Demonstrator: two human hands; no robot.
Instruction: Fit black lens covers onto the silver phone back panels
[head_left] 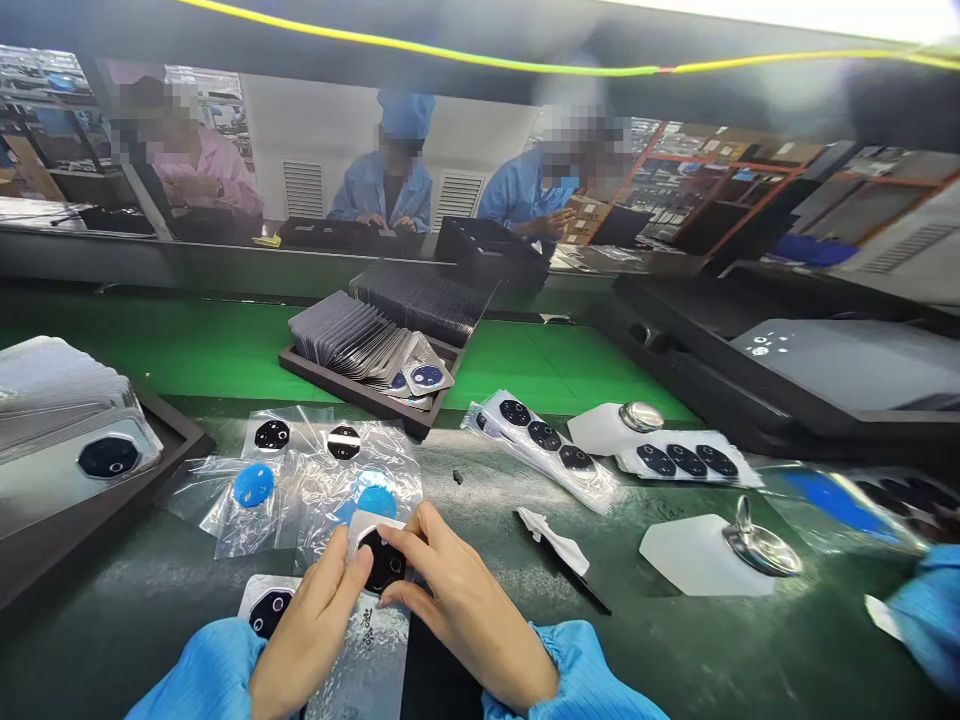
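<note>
A black round piece with small rings (384,562) on a pale backing is held between both hands near the bottom middle. My left hand (319,610) grips its left side, thumb on the front. From the right, my right hand (450,590) pinches it with thumb and index finger. Below lies a clear plastic bag (364,660) with small dark marks. Another black piece on a pale card (268,608) rests left of my left hand. Behind the hands, clear bags hold black discs (271,434) and a blue disc (253,485).
A dark tray (341,392) of stacked cards stands behind; another (176,425) is at left. Bagged discs (544,436), a black stick with white cloth (559,550) and metal-handled pieces (761,550) lie right. A blue sleeve (930,610) shows at right. People sit across.
</note>
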